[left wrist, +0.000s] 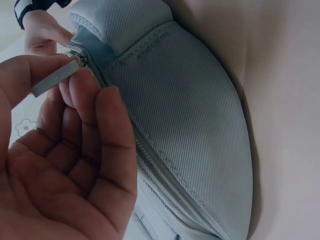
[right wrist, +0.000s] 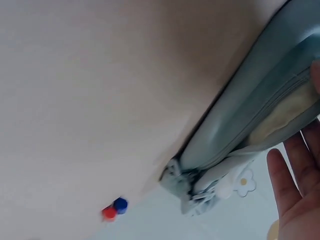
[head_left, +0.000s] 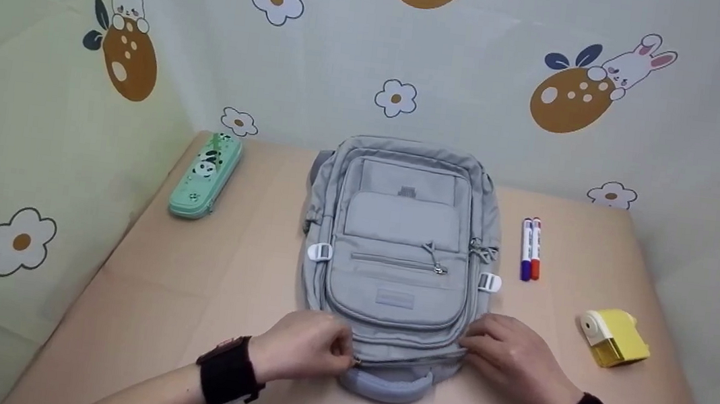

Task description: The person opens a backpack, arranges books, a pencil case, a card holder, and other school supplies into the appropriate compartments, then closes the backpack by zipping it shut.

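Observation:
A grey backpack (head_left: 408, 221) lies flat with its carry handle (head_left: 380, 386) towards me. My left hand (head_left: 309, 349) pinches a zipper pull (left wrist: 57, 78) beside the handle, between thumb and forefinger; the other fingers curl below. At the near right corner, my right hand (head_left: 512, 355) grips the backpack's edge. The right wrist view has only part of that hand, its thumb on one side of the edge and fingers on the other. Along that side the main zipper is parted, and a pale lining (right wrist: 282, 117) shows through the gap.
A green panda pencil case (head_left: 205, 177) lies at the back left. To the right of the backpack are a blue marker (head_left: 527, 248), a red marker (head_left: 536, 248) and a yellow pencil sharpener (head_left: 616, 336). Patterned curtains (head_left: 322, 55) stand behind and beside the table (head_left: 244, 270).

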Tool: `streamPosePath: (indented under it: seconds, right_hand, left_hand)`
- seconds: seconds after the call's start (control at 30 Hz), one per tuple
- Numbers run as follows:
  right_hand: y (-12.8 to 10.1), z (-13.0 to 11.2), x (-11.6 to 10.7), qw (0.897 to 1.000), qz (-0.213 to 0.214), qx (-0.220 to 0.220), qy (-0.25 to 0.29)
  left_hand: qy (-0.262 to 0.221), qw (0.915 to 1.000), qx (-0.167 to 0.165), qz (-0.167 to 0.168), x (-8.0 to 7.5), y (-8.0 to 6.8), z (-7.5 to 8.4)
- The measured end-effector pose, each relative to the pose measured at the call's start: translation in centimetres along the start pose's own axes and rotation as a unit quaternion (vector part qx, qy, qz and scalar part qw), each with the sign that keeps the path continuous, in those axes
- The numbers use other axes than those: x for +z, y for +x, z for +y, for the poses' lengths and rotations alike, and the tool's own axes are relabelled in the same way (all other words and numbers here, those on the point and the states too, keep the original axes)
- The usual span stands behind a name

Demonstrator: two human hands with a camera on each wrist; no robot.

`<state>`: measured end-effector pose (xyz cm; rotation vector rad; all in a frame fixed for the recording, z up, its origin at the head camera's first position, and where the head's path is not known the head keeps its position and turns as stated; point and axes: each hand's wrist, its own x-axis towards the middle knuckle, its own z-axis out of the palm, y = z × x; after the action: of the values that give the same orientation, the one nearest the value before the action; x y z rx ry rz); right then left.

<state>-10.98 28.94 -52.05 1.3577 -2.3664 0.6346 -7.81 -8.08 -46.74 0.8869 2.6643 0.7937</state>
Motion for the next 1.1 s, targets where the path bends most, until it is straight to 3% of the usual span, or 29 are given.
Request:
streamPosePath:
  seconds: [0.2, 0.47, 0.63, 0.8, 0.97, 1.1]
  right_hand:
    - [-0.4, 1.3, 0.1, 1.000, 0.012, 0.001, -0.016]
    - [-0.5, 1.5, 0.3, 0.999, -0.014, 0.003, -0.044]
    - [-0.3, 1.3, 0.3, 0.998, -0.023, 0.010, -0.060]
    - [-0.3, 1.2, 0.6, 0.997, -0.027, 0.020, -0.065]
    - [-0.3, 1.2, 0.8, 0.998, -0.026, 0.026, -0.059]
    - [-0.2, 1.1, 0.8, 0.998, -0.024, 0.027, -0.052]
  left_hand:
    - [0.001, 1.0000, 0.004, -0.001, -0.1, -0.1, -0.1]
    - [0.023, 0.9996, 0.010, 0.009, 0.0, 0.2, 0.8]
    - [0.040, 0.9990, 0.011, 0.016, 0.5, 1.1, 2.0]
    - [0.087, 0.9953, 0.036, 0.021, 1.6, 2.7, 3.6]
    - [0.108, 0.9930, 0.046, 0.002, 2.2, 4.0, 4.5]
    - [0.106, 0.9931, 0.049, -0.015, 2.0, 4.2, 4.5]
